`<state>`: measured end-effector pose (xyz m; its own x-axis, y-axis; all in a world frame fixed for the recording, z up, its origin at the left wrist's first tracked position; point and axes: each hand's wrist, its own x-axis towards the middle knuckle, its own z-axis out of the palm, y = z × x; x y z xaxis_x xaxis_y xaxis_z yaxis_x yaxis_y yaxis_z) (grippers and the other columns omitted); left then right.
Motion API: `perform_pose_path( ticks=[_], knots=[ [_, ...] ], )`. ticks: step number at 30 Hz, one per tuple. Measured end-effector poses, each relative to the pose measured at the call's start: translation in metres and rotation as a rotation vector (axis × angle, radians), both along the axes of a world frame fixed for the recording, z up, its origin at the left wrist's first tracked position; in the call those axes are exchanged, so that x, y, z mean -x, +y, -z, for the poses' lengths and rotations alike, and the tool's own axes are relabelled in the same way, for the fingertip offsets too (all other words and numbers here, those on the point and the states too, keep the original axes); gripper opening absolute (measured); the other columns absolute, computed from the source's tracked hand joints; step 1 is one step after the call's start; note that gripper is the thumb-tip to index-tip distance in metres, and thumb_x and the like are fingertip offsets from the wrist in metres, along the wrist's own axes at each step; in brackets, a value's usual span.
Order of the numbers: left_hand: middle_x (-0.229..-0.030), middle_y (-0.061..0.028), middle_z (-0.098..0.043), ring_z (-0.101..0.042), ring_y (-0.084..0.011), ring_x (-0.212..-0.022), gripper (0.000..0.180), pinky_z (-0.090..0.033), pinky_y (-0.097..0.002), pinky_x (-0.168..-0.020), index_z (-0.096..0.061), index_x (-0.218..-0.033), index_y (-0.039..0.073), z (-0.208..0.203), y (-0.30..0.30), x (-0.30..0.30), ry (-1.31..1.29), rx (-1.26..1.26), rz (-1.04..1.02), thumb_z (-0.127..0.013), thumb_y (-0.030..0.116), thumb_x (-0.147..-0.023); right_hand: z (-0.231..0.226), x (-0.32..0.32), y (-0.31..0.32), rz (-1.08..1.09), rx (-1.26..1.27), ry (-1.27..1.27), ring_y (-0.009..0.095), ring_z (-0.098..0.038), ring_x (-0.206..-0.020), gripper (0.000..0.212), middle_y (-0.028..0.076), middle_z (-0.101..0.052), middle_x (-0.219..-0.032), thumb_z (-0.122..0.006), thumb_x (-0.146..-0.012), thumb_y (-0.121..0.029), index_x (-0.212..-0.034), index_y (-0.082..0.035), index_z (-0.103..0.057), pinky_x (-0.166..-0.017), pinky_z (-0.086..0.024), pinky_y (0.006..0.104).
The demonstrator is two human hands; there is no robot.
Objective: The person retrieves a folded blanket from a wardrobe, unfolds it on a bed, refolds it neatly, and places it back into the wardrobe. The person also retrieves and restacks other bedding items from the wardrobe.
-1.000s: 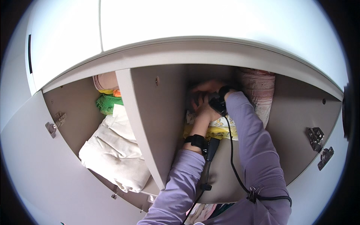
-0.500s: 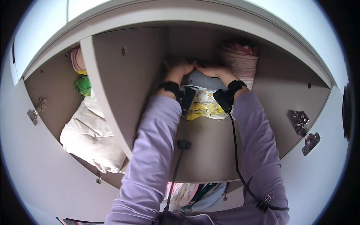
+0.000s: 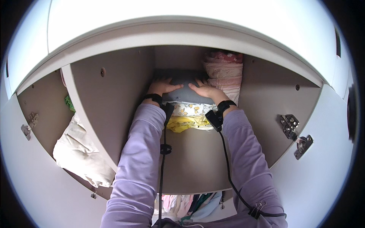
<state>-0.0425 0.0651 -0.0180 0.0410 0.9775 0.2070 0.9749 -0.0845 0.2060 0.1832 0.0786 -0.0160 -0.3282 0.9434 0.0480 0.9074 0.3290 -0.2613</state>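
Observation:
A folded grey cloth bundle (image 3: 186, 93) tops a stack inside the cabinet compartment. Beneath it lie a white cloth with orange fruit print (image 3: 190, 110) and a yellow cloth (image 3: 178, 124). My left hand (image 3: 162, 86) rests on the bundle's left part, fingers stretched out and thumb pointing inward. On the right part lies my right hand (image 3: 206, 90), its fingers also spread, close to a rolled pink textile (image 3: 225, 74). Neither hand grips anything. Each wrist wears a black strap with a small black device.
A grey divider (image 3: 110, 95) separates off a left compartment with a cream folded cloth (image 3: 78, 152) and a green item (image 3: 69, 103). A metal hinge (image 3: 289, 127) juts out at the right door. Below the shelf, several garments (image 3: 190, 204) show. Black cables run down along my arms.
The view has shifted, so the cabinet interior sits lower and further left. My hands have moved apart and now lie flatter on the grey bundle, more of which shows.

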Motion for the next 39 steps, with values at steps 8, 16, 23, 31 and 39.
perform_pose_path(
  ticks=[8,16,23,31,39],
  knots=[
    [-0.151,-0.0141,-0.018,-0.016,-0.0323,-0.140,0.110,-0.014,-0.0438,-0.113,-0.027,-0.145,0.014,-0.001,-0.022,-0.004,-0.032,0.032,-0.011,-0.045,0.085,-0.062,0.000,-0.008,0.039,0.179,-0.391,0.934,0.030,-0.011,-0.141,0.069,0.017,-0.017,-0.151,-0.036,-0.093,-0.050,-0.146,-0.009,-0.020,-0.113,-0.011,0.0340],
    [-0.151,-0.0148,-0.018,-0.016,-0.0310,-0.140,0.108,-0.017,-0.0427,-0.113,-0.024,-0.145,0.013,-0.001,-0.026,-0.009,-0.012,0.030,-0.072,-0.043,0.084,-0.065,-0.049,0.004,0.083,0.047,-0.631,0.743,0.036,-0.037,-0.126,0.053,0.022,-0.040,-0.135,-0.048,-0.089,-0.027,-0.135,-0.005,-0.036,-0.106,-0.028,0.0388],
    [-0.152,-0.0154,-0.014,-0.012,-0.0317,-0.141,0.110,-0.011,-0.0439,-0.114,-0.021,-0.146,0.014,0.002,-0.019,-0.006,-0.110,0.075,-0.047,-0.045,0.084,-0.065,-0.059,0.031,0.072,0.138,-0.711,1.233,0.037,-0.048,-0.117,0.056,0.021,-0.052,-0.124,-0.059,-0.080,-0.021,-0.131,-0.004,-0.043,-0.098,-0.040,0.0394],
    [-0.149,-0.0146,-0.025,-0.025,-0.0317,-0.137,0.094,-0.020,-0.0443,-0.111,-0.027,-0.144,0.015,0.018,-0.030,-0.018,-0.024,-0.172,-0.193,-0.038,0.077,-0.076,-0.039,-0.054,-0.053,0.377,-1.096,-0.374,0.032,-0.023,-0.135,0.048,0.010,-0.037,-0.141,-0.040,-0.090,-0.045,-0.132,-0.023,-0.048,-0.111,-0.001,0.0524],
    [-0.149,-0.0156,-0.023,-0.027,-0.0331,-0.135,0.068,-0.025,-0.0529,-0.106,-0.029,-0.142,0.009,0.028,-0.105,-0.054,0.038,-0.083,-0.374,-0.039,0.052,-0.091,-0.022,-0.008,-0.090,-0.117,-0.263,-0.118,0.029,-0.015,-0.140,0.076,0.019,-0.022,-0.149,-0.059,-0.078,-0.052,-0.141,-0.017,-0.034,-0.108,-0.026,0.0447]
  ],
)
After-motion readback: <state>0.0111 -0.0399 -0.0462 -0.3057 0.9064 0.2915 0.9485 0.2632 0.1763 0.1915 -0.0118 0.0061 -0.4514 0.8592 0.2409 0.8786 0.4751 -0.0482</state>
